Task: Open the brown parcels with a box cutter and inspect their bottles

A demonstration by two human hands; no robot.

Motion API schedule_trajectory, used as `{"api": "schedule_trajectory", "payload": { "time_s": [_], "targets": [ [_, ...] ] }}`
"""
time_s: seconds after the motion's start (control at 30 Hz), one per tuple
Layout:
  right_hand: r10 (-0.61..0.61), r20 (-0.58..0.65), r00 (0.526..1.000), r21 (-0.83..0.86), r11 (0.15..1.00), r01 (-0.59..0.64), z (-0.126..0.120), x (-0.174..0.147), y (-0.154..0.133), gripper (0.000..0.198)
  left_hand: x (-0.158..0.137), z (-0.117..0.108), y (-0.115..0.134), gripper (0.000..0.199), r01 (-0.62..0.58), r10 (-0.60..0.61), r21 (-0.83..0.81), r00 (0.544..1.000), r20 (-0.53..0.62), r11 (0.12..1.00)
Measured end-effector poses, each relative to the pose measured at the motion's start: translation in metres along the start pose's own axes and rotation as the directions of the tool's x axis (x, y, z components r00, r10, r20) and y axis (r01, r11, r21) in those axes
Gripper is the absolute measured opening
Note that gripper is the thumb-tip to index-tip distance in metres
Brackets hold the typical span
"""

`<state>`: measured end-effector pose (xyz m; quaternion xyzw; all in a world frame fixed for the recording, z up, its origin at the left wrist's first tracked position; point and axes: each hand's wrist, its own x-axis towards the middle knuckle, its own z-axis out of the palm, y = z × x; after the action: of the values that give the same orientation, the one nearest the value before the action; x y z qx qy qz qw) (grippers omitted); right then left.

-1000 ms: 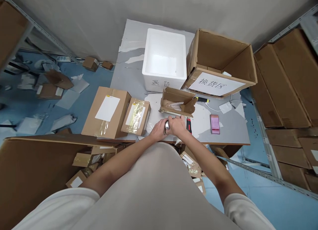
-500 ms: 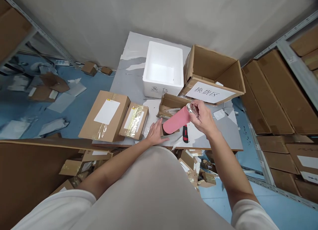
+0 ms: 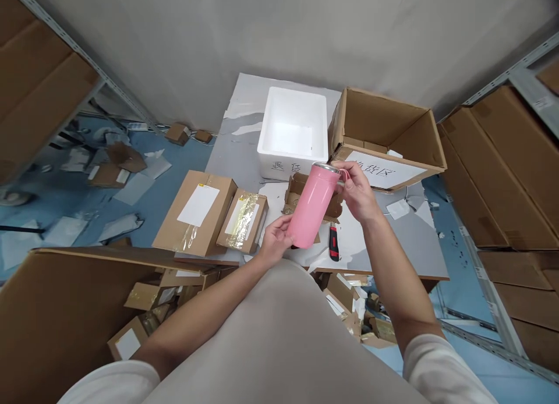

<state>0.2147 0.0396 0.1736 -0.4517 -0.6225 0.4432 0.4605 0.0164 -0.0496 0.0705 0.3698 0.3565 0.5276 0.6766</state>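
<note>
A pink thermos bottle (image 3: 312, 209) with a silver rim is held tilted over the front of the table. My left hand (image 3: 276, 240) is closed around its lower end, thumb on the near side. At the top, my right hand (image 3: 357, 190) grips the pink strap by the lid. Behind the bottle lies a small opened cardboard box (image 3: 294, 188), partly hidden by it. A red and black box cutter (image 3: 333, 243) rests on the table just right of the bottle.
A white foam box (image 3: 292, 166) and a large open carton (image 3: 388, 165) with a paper sign stand at the back. Two taped parcels, one a larger box (image 3: 187, 229), sit at left. Cardboard scraps fill the space below the table's front edge (image 3: 393, 271).
The bottle has been lifted and turned more upright. My left hand, flat on the table before, now holds its base. The small opened box shows more, and the view has shifted slightly.
</note>
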Motion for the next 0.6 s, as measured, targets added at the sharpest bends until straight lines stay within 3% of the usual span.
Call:
{"api": "schedule_trajectory", "payload": {
  "time_s": [0.1,0.2,0.3,0.4,0.47,0.6],
  "targets": [
    [0.108,-0.016,0.994,0.138,0.985,-0.105,0.002,0.002,0.009,0.05,-0.003,0.005,0.01,0.057,0.218,-0.2,-0.192,0.974,0.109,0.957],
    [0.161,-0.094,0.982,0.181,0.973,-0.142,0.005,0.003,0.02,0.044,-0.003,0.013,0.016,0.057,0.338,-0.294,-0.227,0.933,0.206,0.913],
    [0.162,-0.143,0.976,0.182,0.974,-0.135,0.007,0.004,0.027,0.041,-0.003,0.017,0.011,0.069,0.305,-0.277,-0.155,0.944,0.177,0.94],
    [0.13,-0.177,0.976,0.129,0.986,-0.107,0.004,0.002,0.03,0.04,-0.005,0.016,0.001,0.087,0.197,-0.197,-0.004,0.98,0.011,0.98],
    [0.093,-0.186,0.978,0.081,0.994,-0.079,0.002,0.001,0.029,0.043,-0.006,0.015,-0.004,0.086,0.176,-0.173,0.043,0.983,-0.064,0.983],
    [0.041,-0.043,0.998,0.077,0.996,-0.038,-0.003,-0.001,0.019,0.062,-0.008,0.015,-0.003,0.076,0.225,-0.217,-0.105,0.973,0.078,0.969]
  ]
}}
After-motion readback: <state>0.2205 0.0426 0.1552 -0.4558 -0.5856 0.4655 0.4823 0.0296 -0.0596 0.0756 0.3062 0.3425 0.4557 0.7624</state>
